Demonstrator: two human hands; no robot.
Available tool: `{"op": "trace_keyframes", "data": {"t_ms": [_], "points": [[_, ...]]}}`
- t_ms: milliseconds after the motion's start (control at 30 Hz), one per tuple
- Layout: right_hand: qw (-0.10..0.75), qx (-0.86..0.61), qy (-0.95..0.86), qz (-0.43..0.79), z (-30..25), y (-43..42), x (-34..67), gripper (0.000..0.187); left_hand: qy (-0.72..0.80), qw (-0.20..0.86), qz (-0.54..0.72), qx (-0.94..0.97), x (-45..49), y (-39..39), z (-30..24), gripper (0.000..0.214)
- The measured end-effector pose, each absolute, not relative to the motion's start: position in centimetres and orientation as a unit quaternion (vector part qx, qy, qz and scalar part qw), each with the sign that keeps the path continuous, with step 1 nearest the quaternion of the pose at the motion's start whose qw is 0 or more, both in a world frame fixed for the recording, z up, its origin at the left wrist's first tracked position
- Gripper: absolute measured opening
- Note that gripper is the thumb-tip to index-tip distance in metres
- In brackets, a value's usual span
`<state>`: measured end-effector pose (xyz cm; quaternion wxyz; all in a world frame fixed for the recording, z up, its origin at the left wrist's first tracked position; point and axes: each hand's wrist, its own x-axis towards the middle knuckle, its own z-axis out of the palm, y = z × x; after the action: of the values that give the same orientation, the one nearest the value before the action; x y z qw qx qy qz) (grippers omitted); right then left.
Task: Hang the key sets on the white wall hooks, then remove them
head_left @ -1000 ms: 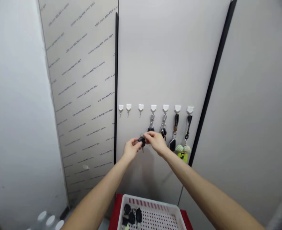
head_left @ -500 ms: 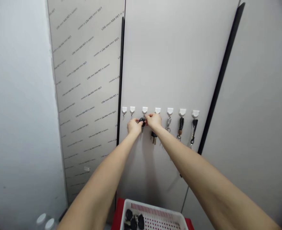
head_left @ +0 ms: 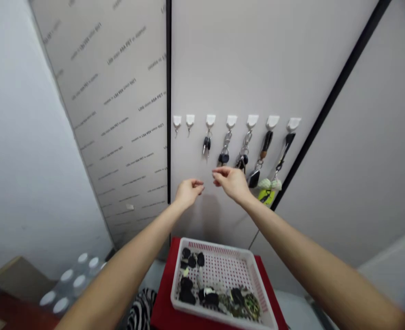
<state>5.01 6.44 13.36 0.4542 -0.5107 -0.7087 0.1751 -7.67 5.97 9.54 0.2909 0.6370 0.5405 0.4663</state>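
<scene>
A row of white wall hooks (head_left: 232,121) runs across a pale panel. A small black key (head_left: 207,144) hangs from the third hook from the left. Further key bunches (head_left: 224,156) hang on the hooks to its right. The two leftmost hooks are bare. My left hand (head_left: 188,191) and my right hand (head_left: 232,181) hover below the hanging key, apart from it. Their fingers are loosely curled and nothing is in them. A white perforated basket (head_left: 247,263) below holds several dark keys (head_left: 192,261).
The basket rests on a red surface (head_left: 163,298). Several white-capped bottles (head_left: 75,282) stand on the floor at lower left, beside a brown board (head_left: 17,275). A striped item (head_left: 139,311) lies left of the red surface. Black vertical strips (head_left: 168,91) divide the wall panels.
Both hands carried the small black key up to the third hook, left it hanging there, and dropped back below it. The view has tilted down, showing more of the basket.
</scene>
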Motion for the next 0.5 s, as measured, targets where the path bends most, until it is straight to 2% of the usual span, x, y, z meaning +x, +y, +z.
{"op": "trace_keyframes", "data": {"t_ms": [133,233,333,500], "points": [[0.282,-0.493,-0.793,0.220,4.3,2.4,5.8,0.022,0.557,0.293,0.376,0.680,-8.7,2.2,3.1,0.020],[0.180,-0.468,-0.844,0.193,-0.8,0.2,5.8,0.023,0.569,0.278,0.327,0.702,-9.5,0.0,-0.2,0.020],[0.121,-0.471,-0.862,0.142,-3.2,-0.7,5.3,0.026,0.568,0.262,0.296,0.722,-10.0,-1.5,-2.2,0.020],[0.070,-0.508,-0.852,0.105,-4.0,-0.8,4.8,0.023,0.557,0.211,0.266,0.758,-9.9,-2.4,-3.6,0.019]]}}
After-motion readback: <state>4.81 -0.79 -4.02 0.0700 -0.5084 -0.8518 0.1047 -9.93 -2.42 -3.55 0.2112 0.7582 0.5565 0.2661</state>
